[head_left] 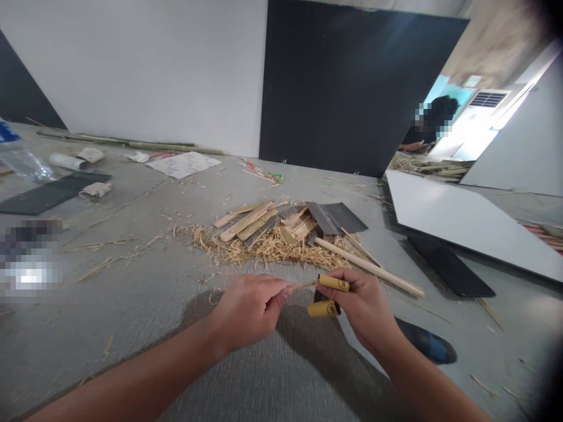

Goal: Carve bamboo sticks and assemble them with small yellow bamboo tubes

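My left hand (250, 308) is closed, its thumb and fingers pinching one end of a thin bamboo stick (303, 285). The stick points right, toward my right hand (363, 296). That hand grips a yellow-backed piece of sandpaper (335, 283) with a dark inner face, curled at both ends. The stick's far end meets the upper curl; whether it runs inside is hidden. Just beyond both hands lies a heap of pale bamboo shavings (264, 249) with flat bamboo strips (248, 221) on it. A wooden-handled tool (373, 266) with a small dark head rests against the heap.
Dark sheets (338, 218) lie on the heap. Rightward are a flat black slab (451, 266), a white panel (466, 223) and a dark object with a blue band (428, 343). A plastic bottle (26, 158) and papers lie left. Beyond the panels, a person (433, 120) sits near bamboo.
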The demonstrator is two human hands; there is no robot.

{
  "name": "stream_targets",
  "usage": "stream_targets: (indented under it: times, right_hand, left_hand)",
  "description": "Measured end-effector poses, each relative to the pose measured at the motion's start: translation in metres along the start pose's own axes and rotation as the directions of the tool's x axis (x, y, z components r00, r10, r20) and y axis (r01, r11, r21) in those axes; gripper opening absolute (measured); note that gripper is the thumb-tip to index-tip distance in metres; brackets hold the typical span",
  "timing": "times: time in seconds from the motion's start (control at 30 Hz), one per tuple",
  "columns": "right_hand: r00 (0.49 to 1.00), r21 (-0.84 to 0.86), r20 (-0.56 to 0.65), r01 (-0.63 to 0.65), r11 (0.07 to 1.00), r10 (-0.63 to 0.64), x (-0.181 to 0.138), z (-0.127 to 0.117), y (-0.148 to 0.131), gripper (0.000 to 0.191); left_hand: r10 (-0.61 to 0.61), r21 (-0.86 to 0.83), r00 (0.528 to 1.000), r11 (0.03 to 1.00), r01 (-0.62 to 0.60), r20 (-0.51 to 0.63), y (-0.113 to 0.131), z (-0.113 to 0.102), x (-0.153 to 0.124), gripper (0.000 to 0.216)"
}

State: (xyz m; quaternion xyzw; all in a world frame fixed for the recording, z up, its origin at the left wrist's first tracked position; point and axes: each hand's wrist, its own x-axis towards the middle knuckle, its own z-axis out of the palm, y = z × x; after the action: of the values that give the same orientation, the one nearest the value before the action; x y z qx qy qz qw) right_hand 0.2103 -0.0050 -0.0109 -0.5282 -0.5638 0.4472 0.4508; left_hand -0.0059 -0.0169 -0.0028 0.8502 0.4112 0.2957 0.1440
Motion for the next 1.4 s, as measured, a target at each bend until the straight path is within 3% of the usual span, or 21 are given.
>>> stream_targets:
  times: [0.27, 0.5, 0.77, 0.9, 1.23, 1.33, 1.4]
  right_hand:
    - [0.995, -0.005, 0.1, -0.003, 1.0, 0.004, -0.0015, -0.0018, -0.0011, 0.016]
    - [0.977, -0.092, 0.21, 0.048, 0.995, -0.028, -0.0008, -0.0046, -0.0006, 0.014]
    - [0.996, 0.005, 0.034, -0.079, 0.997, 0.079, 0.0009, -0.0002, -0.0058, 0.019]
    - [0.998, 0.009, -0.021, -0.063, 0.998, 0.063, 0.0023, 0.0004, -0.0047, 0.025]
    - [0.966, -0.114, 0.251, 0.097, 0.989, -0.066, -0.0006, -0.0059, -0.0026, 0.014]
    - [0.953, -0.143, 0.302, 0.08, 0.986, -0.034, 0.0013, -0.0072, -0.0042, 0.015]
    - [0.963, -0.136, 0.27, 0.027, 0.99, 0.011, 0.0032, -0.007, -0.0033, 0.014]
  left_hand:
    - [-0.01, 0.007, 0.997, 1.0, 0.009, 0.071, -0.0035, 0.0005, -0.0015, 0.033]
    - [0.013, 0.007, 0.998, 1.0, -0.013, 0.066, -0.0049, 0.0024, -0.0024, 0.031]
    - [0.002, -0.019, 0.999, 1.0, -0.001, 0.054, -0.004, 0.0023, -0.001, 0.031]
    - [-0.022, -0.007, 0.999, 1.0, 0.023, 0.048, -0.003, 0.0011, -0.0005, 0.033]
    - [0.008, -0.007, 0.996, 1.0, -0.007, 0.087, -0.0032, 0.002, -0.0021, 0.032]
    - [0.017, 0.015, 0.996, 1.0, -0.019, 0.088, -0.0043, 0.0031, -0.0025, 0.03]
    - [0.013, 0.018, 0.996, 1.0, -0.014, 0.089, -0.0051, 0.0038, -0.0026, 0.03]
